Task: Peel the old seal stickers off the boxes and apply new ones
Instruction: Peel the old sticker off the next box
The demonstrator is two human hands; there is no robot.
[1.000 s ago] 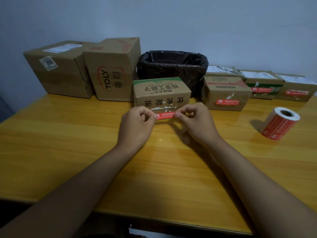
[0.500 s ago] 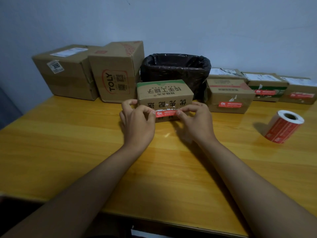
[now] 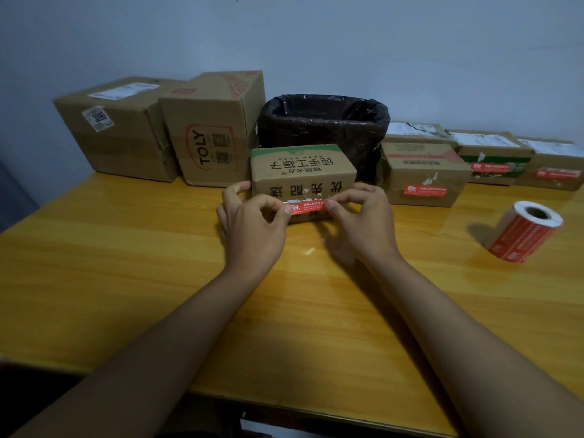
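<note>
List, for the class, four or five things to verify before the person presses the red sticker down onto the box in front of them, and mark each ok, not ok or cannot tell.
1. Red sticker held at both ends, by left hand and right hand: ok.
2. Sticker stretched flat, no visible folds: ok.
3. Sticker in front of the near face of the small box: ok.
4. Old seal fully removed: not ok, white scraps remain on that face.
5. Sticker already touching the cardboard: cannot tell.
6. Sticker roll within reach, on the table at the right: ok.
</note>
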